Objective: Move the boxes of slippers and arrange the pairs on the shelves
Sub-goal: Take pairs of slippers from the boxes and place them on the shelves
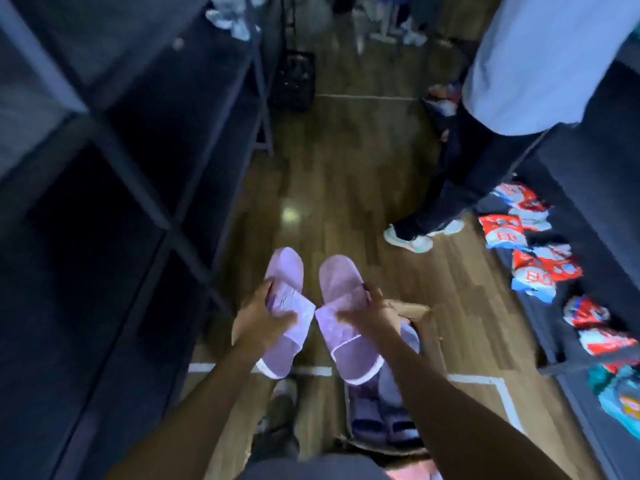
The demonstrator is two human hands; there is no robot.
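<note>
Dark metal shelving [121, 168] rises to the left of the fingers, and a wood floor [329, 185] stretches beyond them. Ahead and to the right stands another person [519, 64], beside a low shelf [588, 237] of red and blue packets [530, 244]. Just below the right fingers sits an open cardboard box [433, 341] with purple slippers [381, 420] inside. The left hand [263, 317] grips one lilac slipper [285, 271], fingers curled round its middle. The right hand [367, 313] grips the matching slipper [339, 282] the same way. The two are held side by side, heels pointing away.
</note>
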